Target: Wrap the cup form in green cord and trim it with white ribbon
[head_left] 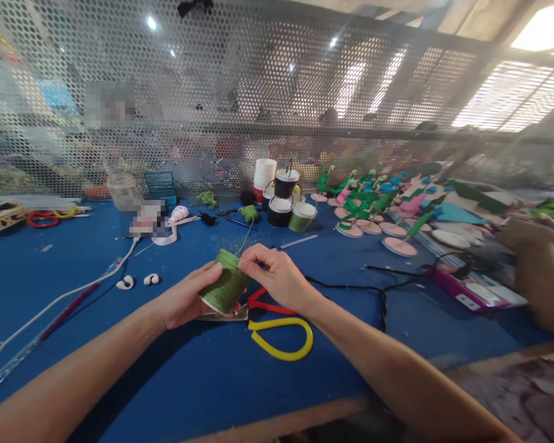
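My left hand [187, 298] is wrapped round a paper cup [222, 284] covered in green yarn, tilted over the blue table. At the cup's upper right side, the fingers of my right hand [274, 274] are pinched on the green yarn [244, 240]. That strand runs up to a small green yarn ball [248, 213] on the table. Below my hands lie scissors [305, 344] with one yellow and one red handle, their blades partly hidden by the cup and my left hand.
Behind stand stacked white cups [264, 172], black-wrapped cups [281, 212] and another green-wrapped cup [301, 216]. Green craft plants on pink discs [399, 246] fill the right. A purple power strip [471, 292] and cable lie nearer. Left are white earbuds [125, 282]. Another person's arm [540, 271] shows at right.
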Demonstrator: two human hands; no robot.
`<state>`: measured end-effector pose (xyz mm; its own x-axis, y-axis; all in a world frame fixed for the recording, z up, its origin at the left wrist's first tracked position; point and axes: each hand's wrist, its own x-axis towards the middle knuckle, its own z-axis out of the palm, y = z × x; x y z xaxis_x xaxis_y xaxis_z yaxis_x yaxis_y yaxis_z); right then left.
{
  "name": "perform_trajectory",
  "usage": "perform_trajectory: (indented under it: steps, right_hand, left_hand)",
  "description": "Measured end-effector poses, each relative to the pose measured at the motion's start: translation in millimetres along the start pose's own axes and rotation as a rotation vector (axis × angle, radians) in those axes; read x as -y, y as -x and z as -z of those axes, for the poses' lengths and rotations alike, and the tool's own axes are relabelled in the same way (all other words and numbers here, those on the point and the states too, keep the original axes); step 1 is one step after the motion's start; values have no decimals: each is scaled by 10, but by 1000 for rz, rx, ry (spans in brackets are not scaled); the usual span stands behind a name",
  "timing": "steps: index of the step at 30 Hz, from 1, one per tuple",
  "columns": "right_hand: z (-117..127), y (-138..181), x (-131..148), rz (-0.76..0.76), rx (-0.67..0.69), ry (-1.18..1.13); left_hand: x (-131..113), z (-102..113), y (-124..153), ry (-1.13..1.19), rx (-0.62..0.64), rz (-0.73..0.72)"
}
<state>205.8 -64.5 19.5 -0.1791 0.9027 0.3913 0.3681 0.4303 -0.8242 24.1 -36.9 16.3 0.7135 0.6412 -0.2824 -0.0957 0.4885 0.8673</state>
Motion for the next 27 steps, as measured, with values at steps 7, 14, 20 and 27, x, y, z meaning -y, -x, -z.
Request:
perform_trajectory:
  steps: [7, 14, 20, 27]
  right_hand:
    - [39, -43, 33, -110, 96, -182]
    - [26, -8, 4, 28, -33, 29]
    - [40, 0, 3, 71, -9, 65]
    - [14, -5, -34, 89, -6, 94]
  left_hand:
    - [-47, -16, 3, -6, 15, -48]
    - [2, -7, -24, -2, -5, -19]
    - [-6, -17, -17, -345, -181, -205]
    - [0, 19, -21, -703, -284, -426]
